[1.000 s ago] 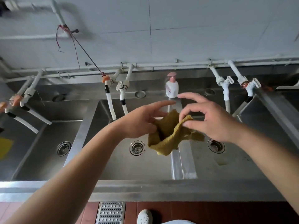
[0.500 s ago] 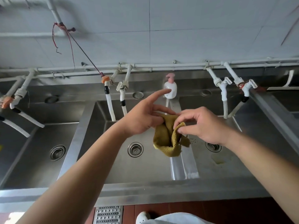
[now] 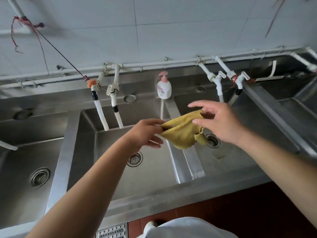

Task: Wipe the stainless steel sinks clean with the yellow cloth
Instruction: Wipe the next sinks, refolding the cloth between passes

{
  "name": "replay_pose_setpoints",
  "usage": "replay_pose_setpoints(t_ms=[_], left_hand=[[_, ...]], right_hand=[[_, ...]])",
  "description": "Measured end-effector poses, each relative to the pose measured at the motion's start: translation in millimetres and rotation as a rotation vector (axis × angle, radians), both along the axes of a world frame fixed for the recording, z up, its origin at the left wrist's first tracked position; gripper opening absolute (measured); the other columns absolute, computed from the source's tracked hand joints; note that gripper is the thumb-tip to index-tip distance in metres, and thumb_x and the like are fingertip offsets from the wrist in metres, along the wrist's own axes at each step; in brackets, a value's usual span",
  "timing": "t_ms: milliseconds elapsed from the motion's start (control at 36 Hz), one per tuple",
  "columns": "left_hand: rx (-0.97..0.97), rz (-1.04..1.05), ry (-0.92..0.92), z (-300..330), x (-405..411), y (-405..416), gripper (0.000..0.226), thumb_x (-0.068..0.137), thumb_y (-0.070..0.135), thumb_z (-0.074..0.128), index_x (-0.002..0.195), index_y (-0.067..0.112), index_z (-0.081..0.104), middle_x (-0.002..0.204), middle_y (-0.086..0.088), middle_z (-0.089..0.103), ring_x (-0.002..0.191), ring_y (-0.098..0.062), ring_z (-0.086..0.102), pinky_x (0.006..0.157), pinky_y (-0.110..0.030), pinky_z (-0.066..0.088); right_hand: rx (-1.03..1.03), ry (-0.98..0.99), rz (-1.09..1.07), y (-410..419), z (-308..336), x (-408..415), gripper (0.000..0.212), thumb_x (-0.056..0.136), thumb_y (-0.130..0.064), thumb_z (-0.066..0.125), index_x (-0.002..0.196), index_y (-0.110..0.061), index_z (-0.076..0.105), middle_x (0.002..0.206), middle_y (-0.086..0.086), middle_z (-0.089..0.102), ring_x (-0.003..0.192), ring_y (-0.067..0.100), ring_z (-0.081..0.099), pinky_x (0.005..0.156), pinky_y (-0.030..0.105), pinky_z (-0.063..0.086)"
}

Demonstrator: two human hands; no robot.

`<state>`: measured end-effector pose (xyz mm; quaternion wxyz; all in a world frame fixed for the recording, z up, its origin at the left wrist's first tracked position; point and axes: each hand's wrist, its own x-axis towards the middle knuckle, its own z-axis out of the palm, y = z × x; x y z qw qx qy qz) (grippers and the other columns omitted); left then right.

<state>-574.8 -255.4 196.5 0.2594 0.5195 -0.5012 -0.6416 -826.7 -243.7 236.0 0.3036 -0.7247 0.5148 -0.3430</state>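
Stainless steel sinks (image 3: pixel 154 170) lying below; yellow cloth (image 3: pixel 181 131) stretching between hands: left hand (image 3: pixel 145 134) pinching at 9 o'clock, right hand (image 3: pixel 217 122) pinching at 2 o'clock.

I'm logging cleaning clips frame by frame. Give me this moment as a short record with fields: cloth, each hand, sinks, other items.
cloth: yellow knitted cloth, held in the air, stretched between both hands above the divider between two sinks
left hand: left hand pinches the cloth's left edge
right hand: right hand pinches the cloth's right edge, other fingers spread
sinks: stainless steel sinks in a row, each with a round drain; not yet touched by the cloth
other items: white soap bottle with pink pump on the back ledge; white plastic taps along the wall pipe
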Motion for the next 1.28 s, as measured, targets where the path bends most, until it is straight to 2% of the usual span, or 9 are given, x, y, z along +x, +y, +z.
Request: replay_pose_setpoints(t_ms=[278,417,611,806,944,1028,1083,1167,1278], left_hand=[[0.136,-0.148,0.241,-25.0,-17.5,-9.6,0.023,0.081,0.006,0.074,0.104,0.004,0.074,0.105,-0.016,0.073,0.094,-0.024,0.072,0.084,-0.030,0.058],[-0.175,-0.191,-0.107,-53.2,-47.5,-5.8,0.024,0.072,0.006,0.081,0.091,0.021,0.076,0.098,-0.010,0.073,0.095,-0.025,0.068,0.099,-0.046,0.053],[-0.302,-0.259,-0.154,-77.1,-79.6,19.6,0.040,0.080,-0.006,0.072,0.108,0.021,0.067,0.111,0.003,0.070,0.092,-0.006,0.071,0.078,-0.017,0.053],[-0.164,-0.308,-0.402,-166.1,-74.5,107.5,0.023,0.083,0.014,0.077,0.103,0.023,0.078,0.084,0.017,0.069,0.069,0.011,0.060,0.067,-0.010,0.043],[-0.208,-0.238,-0.450,-183.5,-73.8,141.4,0.022,0.083,0.018,0.075,0.103,0.029,0.078,0.083,0.008,0.073,0.071,0.011,0.059,0.060,-0.003,0.038],[-0.213,-0.152,-0.464,-184.6,-79.2,147.5,0.022,0.087,0.019,0.073,0.108,0.024,0.077,0.100,0.001,0.071,0.093,-0.003,0.062,0.085,-0.020,0.047],[-0.260,-0.116,-0.472,-181.4,-83.4,145.8,0.020,0.091,0.017,0.069,0.110,0.016,0.074,0.108,0.001,0.069,0.105,-0.013,0.062,0.095,-0.032,0.047],[-0.282,-0.087,-0.464,-177.9,-90.6,139.7,0.016,0.096,0.019,0.060,0.111,0.019,0.067,0.094,0.011,0.071,0.090,-0.003,0.064,0.078,-0.018,0.046],[-0.177,0.059,-0.488,-181.7,-100.1,131.8,0.012,0.098,0.023,0.055,0.106,0.030,0.062,0.084,0.017,0.066,0.076,0.013,0.059,0.064,-0.004,0.041]], right_hand=[[0.152,0.021,-0.289,29.2,-46.0,-25.7,0.023,0.074,-0.012,0.080,0.079,-0.033,0.074,0.077,-0.014,0.073,0.069,0.000,0.067,0.071,0.023,0.054],[0.196,0.054,-0.464,39.3,-80.4,-45.3,0.018,0.075,-0.011,0.078,0.075,-0.029,0.075,0.072,-0.010,0.073,0.072,0.008,0.068,0.072,0.029,0.054],[0.036,0.130,-0.566,62.8,-110.1,-67.7,0.018,0.081,-0.010,0.073,0.093,-0.022,0.077,0.085,-0.014,0.070,0.079,-0.009,0.061,0.071,0.000,0.040],[0.280,0.277,-0.442,171.5,-200.3,-72.1,0.019,0.078,-0.003,0.078,0.096,-0.009,0.078,0.094,0.007,0.074,0.090,0.027,0.068,0.083,0.036,0.054],[0.287,0.252,-0.309,197.4,-221.2,-75.3,0.020,0.077,0.003,0.077,0.095,-0.005,0.076,0.099,0.007,0.073,0.098,0.025,0.067,0.093,0.019,0.044],[0.309,0.170,-0.268,188.1,-218.5,-78.0,0.017,0.081,0.003,0.072,0.097,-0.004,0.071,0.102,0.008,0.072,0.101,0.020,0.065,0.093,0.004,0.037],[0.346,0.134,-0.229,176.9,-211.6,-78.7,0.014,0.086,-0.004,0.065,0.097,-0.011,0.065,0.091,0.005,0.070,0.085,0.020,0.063,0.079,0.013,0.044],[0.382,0.107,-0.145,155.0,-204.5,-82.5,0.008,0.087,-0.019,0.055,0.091,-0.025,0.054,0.073,0.001,0.061,0.066,0.022,0.057,0.066,0.035,0.045],[0.471,0.031,-0.106,126.5,-208.8,-87.0,0.009,0.089,-0.024,0.054,0.092,-0.033,0.053,0.077,-0.004,0.059,0.067,0.023,0.057,0.065,0.035,0.045]])
